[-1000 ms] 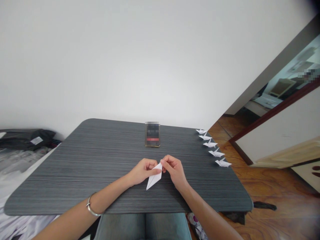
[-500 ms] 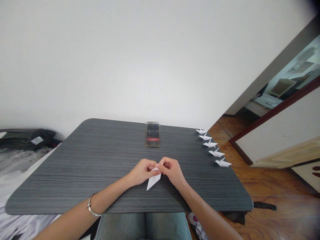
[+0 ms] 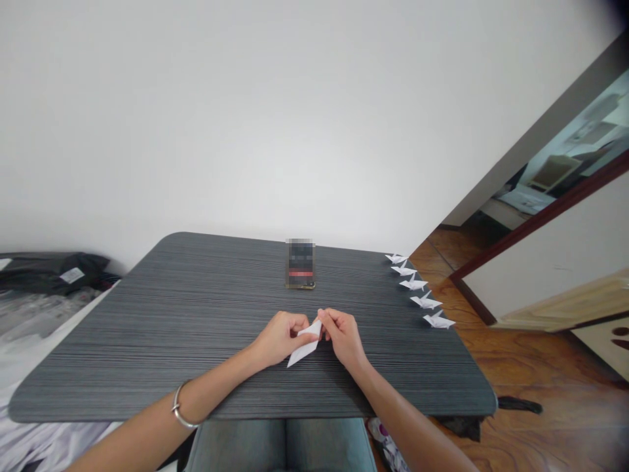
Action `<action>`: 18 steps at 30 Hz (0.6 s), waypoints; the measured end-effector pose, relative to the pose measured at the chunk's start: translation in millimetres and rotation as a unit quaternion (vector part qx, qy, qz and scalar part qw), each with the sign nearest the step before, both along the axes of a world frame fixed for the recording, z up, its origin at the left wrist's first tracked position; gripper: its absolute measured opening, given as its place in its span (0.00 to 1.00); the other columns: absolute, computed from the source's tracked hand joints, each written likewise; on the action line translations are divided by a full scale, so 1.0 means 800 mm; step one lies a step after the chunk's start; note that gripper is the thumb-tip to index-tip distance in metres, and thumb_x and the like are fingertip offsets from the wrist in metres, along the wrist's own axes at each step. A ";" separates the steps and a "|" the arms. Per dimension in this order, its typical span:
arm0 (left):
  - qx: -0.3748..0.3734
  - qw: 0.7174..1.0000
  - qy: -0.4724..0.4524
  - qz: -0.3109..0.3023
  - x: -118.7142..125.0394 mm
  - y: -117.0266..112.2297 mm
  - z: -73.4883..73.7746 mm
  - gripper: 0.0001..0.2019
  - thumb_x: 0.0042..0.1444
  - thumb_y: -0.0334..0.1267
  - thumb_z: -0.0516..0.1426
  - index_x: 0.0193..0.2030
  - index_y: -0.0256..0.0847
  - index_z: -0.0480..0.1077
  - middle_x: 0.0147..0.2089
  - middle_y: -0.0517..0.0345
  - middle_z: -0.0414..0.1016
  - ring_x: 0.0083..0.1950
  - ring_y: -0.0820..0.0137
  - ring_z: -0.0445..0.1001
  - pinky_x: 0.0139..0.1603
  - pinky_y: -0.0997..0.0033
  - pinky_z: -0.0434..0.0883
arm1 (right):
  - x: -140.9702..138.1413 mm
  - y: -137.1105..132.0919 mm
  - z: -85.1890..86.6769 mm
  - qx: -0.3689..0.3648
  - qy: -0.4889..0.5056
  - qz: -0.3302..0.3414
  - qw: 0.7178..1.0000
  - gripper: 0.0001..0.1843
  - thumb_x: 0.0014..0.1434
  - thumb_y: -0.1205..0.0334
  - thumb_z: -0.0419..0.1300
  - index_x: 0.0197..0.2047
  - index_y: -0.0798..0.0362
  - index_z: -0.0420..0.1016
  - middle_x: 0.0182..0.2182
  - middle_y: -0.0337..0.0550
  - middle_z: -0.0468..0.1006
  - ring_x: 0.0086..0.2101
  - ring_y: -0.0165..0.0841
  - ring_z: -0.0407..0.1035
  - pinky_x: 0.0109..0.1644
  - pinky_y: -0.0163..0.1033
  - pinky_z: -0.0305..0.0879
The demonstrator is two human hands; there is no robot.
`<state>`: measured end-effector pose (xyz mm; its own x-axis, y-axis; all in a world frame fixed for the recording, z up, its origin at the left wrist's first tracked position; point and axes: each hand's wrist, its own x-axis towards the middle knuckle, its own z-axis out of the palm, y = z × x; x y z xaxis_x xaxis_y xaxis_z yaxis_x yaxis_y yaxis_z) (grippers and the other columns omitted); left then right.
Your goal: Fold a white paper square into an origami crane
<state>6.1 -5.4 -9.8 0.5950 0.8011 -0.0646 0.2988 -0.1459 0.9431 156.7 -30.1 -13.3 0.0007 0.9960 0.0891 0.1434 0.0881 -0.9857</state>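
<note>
A white folded paper (image 3: 303, 352), long and pointed at its near end, is held between both hands just above the dark table (image 3: 196, 308). My left hand (image 3: 281, 337) pinches its left side, with the thumb lying on top. At the far upper end, my right hand (image 3: 343, 333) grips the paper's tip between thumb and fingers. Parts of the paper are hidden behind the fingers. Along the table's right edge stand several white paper cranes (image 3: 413, 284) in a row.
A phone (image 3: 300, 265) with a blurred-out screen is near the table's back edge, by the white wall (image 3: 295, 118). Black plastic bags (image 3: 54, 272) are piled on the left. To the right are a wooden floor (image 3: 515, 367) and a doorway.
My right thumb and fingers have shifted up to the paper's far tip. The paper has turned slightly, and its near point has risen a little. My left hand keeps its pinch.
</note>
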 end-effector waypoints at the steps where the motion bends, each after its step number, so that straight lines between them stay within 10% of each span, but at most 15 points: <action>1: 0.002 1.000 -0.001 0.000 0.000 0.000 -0.001 0.15 0.47 0.45 0.55 0.20 0.35 0.63 0.17 0.65 0.59 0.20 0.79 0.54 0.20 0.79 0.50 | 0.000 0.000 -0.001 -0.002 0.004 0.004 1.000 0.22 0.55 0.49 0.51 0.19 0.55 0.70 0.13 0.37 0.67 0.16 0.26 0.59 0.19 0.31 0.54; 18: -0.087 0.994 -0.058 -0.013 0.000 0.002 0.003 0.11 0.44 0.41 0.58 0.25 0.34 0.64 0.23 0.60 0.71 0.22 0.76 0.65 0.22 0.80 0.57 | 0.001 -0.003 0.001 0.013 -0.006 -0.017 1.000 0.19 0.55 0.54 0.53 0.17 0.54 0.62 0.12 0.33 0.64 0.16 0.25 0.57 0.22 0.31 0.53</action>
<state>6.3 -3.7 -7.7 0.6268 0.7680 -0.1316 0.1854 0.0171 0.9825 157.8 -32.1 -12.8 0.0341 0.9929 0.1143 0.1577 0.1076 -0.9816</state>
